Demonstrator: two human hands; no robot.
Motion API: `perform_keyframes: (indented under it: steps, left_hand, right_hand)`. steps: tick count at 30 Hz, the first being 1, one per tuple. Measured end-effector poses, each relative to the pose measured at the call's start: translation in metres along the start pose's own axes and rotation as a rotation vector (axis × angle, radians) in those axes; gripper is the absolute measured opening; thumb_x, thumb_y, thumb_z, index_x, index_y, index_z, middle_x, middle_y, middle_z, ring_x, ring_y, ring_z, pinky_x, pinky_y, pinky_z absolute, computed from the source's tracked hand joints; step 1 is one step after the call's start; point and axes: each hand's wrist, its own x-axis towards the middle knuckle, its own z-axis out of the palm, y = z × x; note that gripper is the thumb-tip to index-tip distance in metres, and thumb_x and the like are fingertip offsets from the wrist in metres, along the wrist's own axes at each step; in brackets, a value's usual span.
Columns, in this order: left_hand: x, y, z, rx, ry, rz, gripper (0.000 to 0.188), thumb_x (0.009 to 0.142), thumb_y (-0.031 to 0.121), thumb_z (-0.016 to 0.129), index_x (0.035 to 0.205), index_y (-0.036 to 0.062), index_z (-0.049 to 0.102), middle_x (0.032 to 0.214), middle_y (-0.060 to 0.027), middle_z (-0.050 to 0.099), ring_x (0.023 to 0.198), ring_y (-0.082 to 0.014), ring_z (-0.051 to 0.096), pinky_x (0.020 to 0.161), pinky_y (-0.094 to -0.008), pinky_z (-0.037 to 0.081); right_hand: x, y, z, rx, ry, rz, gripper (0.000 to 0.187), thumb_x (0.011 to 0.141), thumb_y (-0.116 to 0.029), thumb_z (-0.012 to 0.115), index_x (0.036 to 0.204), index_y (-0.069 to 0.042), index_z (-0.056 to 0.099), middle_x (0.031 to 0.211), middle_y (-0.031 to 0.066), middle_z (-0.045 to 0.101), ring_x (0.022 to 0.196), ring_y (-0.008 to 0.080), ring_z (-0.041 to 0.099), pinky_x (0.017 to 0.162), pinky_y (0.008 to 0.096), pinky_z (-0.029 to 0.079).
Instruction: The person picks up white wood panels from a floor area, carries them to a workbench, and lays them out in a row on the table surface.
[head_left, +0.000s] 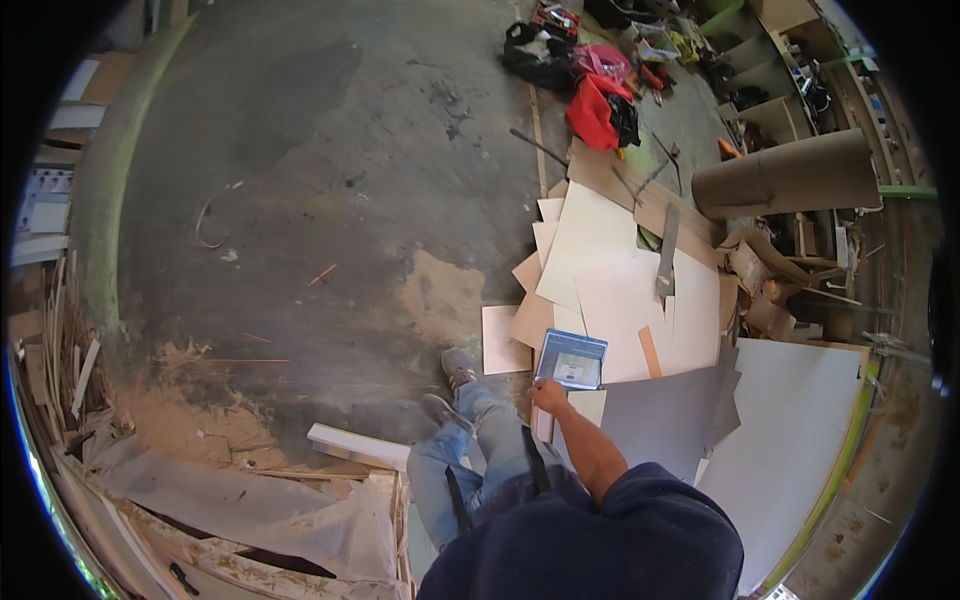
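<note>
My right hand (548, 396) reaches forward from a dark blue sleeve, its fingers curled in. It is at the near left corner of a flat rectangular device with a lit bluish screen (573, 358). What lies inside the fingers is hidden, so I cannot tell whether they grip the device. The device rests on a stack of pale sheets (632, 322) spread over the floor. Just beside the hand lies a small cream piece of board (587, 408). A larger grey sheet (650, 418) is to the right of my forearm. My left hand does not show.
A large white panel (775, 430) lies at the right, and a thick brown roll (785, 175) beyond it. Red bag (595, 110) and loose tools are farther off. Left of my legs are a white board piece (358, 445), sawdust (200, 415) and plastic-covered boards (240, 510).
</note>
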Motion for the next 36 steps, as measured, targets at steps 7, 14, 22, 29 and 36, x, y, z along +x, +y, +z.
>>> perform_keyframes:
  steps: [7, 14, 22, 29, 36]
  left_hand:
    - [-0.006, -0.046, -0.001, -0.065, -0.045, -0.191, 0.098, 0.072, 0.032, 0.074, 0.152, 0.0096, 0.022, 0.145, -0.0190, 0.037, 0.128, -0.0378, 0.042, 0.103, -0.0501, 0.038]
    - [-0.012, -0.093, 0.038, -0.096, 0.002, -0.787, 0.101, 0.071, 0.032, 0.074, 0.153, 0.0109, 0.020, 0.146, -0.0180, 0.036, 0.127, -0.0374, 0.042, 0.103, -0.0496, 0.037]
    - [-0.052, -0.101, 0.020, -0.333, -0.533, -1.044, 0.112, 0.077, 0.014, 0.070, 0.154, 0.0138, -0.011, 0.155, -0.0308, 0.005, 0.143, -0.0486, 0.014, 0.110, -0.0573, 0.026]
    - [0.013, -0.062, -0.047, -0.634, -0.511, -1.481, 0.106, 0.075, 0.017, 0.070, 0.156, 0.0114, 0.001, 0.158, -0.0293, 0.000, 0.147, -0.0434, 0.003, 0.113, -0.0603, 0.015]
    - [0.152, 0.025, -0.058, -0.737, -0.146, -1.710, 0.103, 0.074, 0.021, 0.073, 0.155, 0.0126, 0.011, 0.158, -0.0290, 0.000, 0.147, -0.0426, 0.007, 0.112, -0.0608, 0.015]
  right_hand:
    - [0.030, -0.092, -0.048, -0.042, 0.165, -0.270, 0.031, 0.079, -0.032, 0.058, 0.070, -0.005, 0.071, 0.073, 0.0176, 0.069, 0.076, 0.0344, 0.068, 0.072, 0.0456, 0.052]
    - [0.094, -0.149, -0.001, -0.771, 0.220, -0.855, 0.024, 0.072, -0.037, 0.065, 0.060, -0.017, 0.071, 0.064, 0.0071, 0.067, 0.064, 0.0255, 0.067, 0.060, 0.0441, 0.052]
    - [0.082, -0.449, 0.009, -0.194, -0.409, -0.841, 0.013, 0.082, -0.008, 0.062, 0.080, -0.003, 0.073, 0.072, 0.0093, 0.071, 0.056, 0.0216, 0.067, 0.051, 0.0341, 0.054]
    - [0.089, -0.701, 0.078, -0.148, -0.453, -0.636, 0.013, 0.084, -0.012, 0.063, 0.088, -0.001, 0.067, 0.072, 0.0101, 0.067, 0.060, 0.0208, 0.066, 0.051, 0.0322, 0.051]
    - [0.115, -0.888, 0.144, -0.306, -0.518, -0.834, 0.016, 0.088, -0.013, 0.062, 0.093, 0.002, 0.065, 0.074, 0.0097, 0.067, 0.057, 0.0185, 0.066, 0.045, 0.0291, 0.049]
